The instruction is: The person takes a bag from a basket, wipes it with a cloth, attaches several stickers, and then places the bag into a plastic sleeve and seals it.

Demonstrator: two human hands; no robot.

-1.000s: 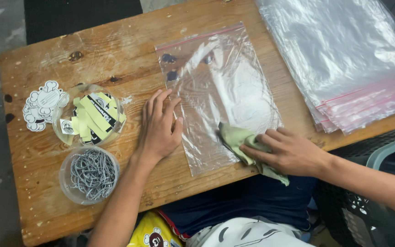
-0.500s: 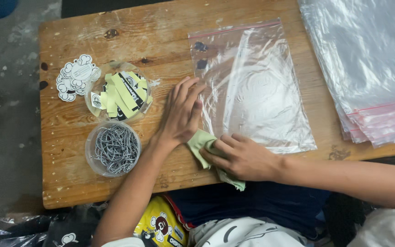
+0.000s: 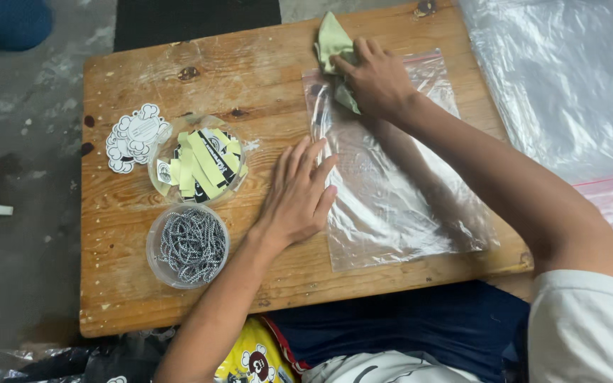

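The left hand (image 3: 298,195) lies flat, fingers spread, pinning the near-left edge of the clear zip bag (image 3: 391,170) on the worktop (image 3: 136,298), while the right hand (image 3: 376,79) presses a green cloth (image 3: 332,41) (fingers closed over it) at the bag's far end, its long axis running away from the person.

A worn wooden desk (image 3: 264,92) carried a clear zip bag (image 3: 399,206) near its middle and a stack of plastic bags (image 3: 569,78) at its right edge. Toward the left edge sat a tub of yellow labels (image 3: 196,169), a tub of metal chain (image 3: 189,246) and white stickers (image 3: 130,138).

Two tubs (image 3: 194,206) left of bag (image 3: 399,191)
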